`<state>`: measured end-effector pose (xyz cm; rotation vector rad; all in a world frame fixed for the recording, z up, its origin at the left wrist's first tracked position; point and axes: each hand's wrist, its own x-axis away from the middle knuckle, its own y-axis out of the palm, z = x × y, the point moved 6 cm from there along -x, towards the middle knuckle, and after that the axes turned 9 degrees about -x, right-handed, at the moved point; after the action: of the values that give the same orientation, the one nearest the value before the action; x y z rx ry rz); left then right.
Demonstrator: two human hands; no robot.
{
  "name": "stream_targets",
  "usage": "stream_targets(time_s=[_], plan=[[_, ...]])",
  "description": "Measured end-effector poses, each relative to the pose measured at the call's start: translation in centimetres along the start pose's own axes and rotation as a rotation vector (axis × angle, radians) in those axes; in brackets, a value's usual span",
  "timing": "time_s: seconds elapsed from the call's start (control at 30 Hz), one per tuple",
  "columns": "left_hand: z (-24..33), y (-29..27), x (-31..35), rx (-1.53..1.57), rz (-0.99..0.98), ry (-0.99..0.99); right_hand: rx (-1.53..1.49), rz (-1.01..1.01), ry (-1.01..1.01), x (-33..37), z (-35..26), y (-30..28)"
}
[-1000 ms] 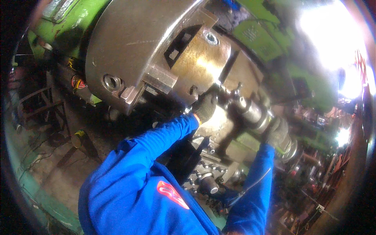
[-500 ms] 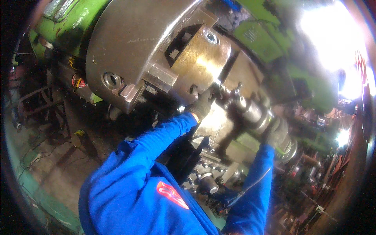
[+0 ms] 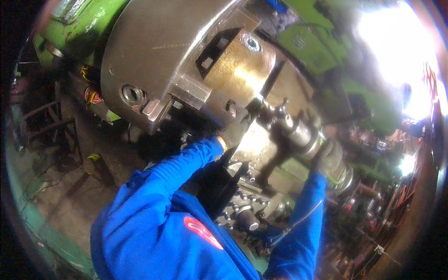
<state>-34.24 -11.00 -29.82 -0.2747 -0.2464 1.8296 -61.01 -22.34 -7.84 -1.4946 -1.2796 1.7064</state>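
Note:
A large lathe chuck (image 3: 144,56) fills the upper left. Its jaws (image 3: 192,91) sit around a brass-toned metal block (image 3: 240,65) with a round hole near its upper corner. My left hand (image 3: 234,128), in a dark glove, is at the block's lower edge, just left of a narrow metal tip (image 3: 259,105). Its fingers are dark and smeared, so I cannot see whether they hold anything. To the right, my right hand (image 3: 329,157), in a grey glove, is wrapped round a stepped metal cylinder (image 3: 301,134) that lines up with the block.
Green machine housing (image 3: 303,44) stands behind. Below the hands is a tool carriage with several bolts and a round post (image 3: 247,218). Metal rods and clutter (image 3: 387,205) lie at the right. A dark frame (image 3: 51,116) stands on the left floor.
My left hand has drawn back a little to the left and down, away from the narrow metal tip. My right hand keeps its place on the cylinder.

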Motion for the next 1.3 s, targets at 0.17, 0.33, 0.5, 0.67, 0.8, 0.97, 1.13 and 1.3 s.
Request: stream_targets(time_s=[0.17, 0.33, 0.5, 0.67, 0.8, 0.97, 1.13, 1.3], plan=[[2.2, -2.1, 3.2, 0.765, -0.487, -0.602, 0.003, -0.052, 0.023, 0.0, 0.8, 0.3], [1.4, 0.0, 4.5, 1.247, -0.538, -0.762, 0.11, -0.194, 0.024, -1.2, -0.1, -0.3], [2.6, -0.9, 3.7, 1.082, -0.455, -0.802, 0.169, -0.257, -0.055, -1.5, -1.6, -0.7], [0.4, -1.1, 4.3, 0.932, -0.258, -0.703, 0.229, -0.236, -0.069, -1.3, -1.0, -0.4], [0.4, -0.1, 4.5, 0.815, -0.164, -0.565, 0.194, -0.237, -0.024, -1.1, -0.6, -0.1], [0.1, 0.6, 3.7, 0.56, -0.05, -0.173, 0.16, -0.204, -0.012, -1.1, -0.9, -0.6], [-1.9, 1.3, 1.5, 0.34, -0.074, -0.168, 0.145, -0.158, -0.023, -1.1, -1.5, -0.8], [-3.5, 3.5, 0.8, 0.526, -0.069, -0.207, 0.132, -0.19, -0.019, -1.0, -0.7, -0.4]])
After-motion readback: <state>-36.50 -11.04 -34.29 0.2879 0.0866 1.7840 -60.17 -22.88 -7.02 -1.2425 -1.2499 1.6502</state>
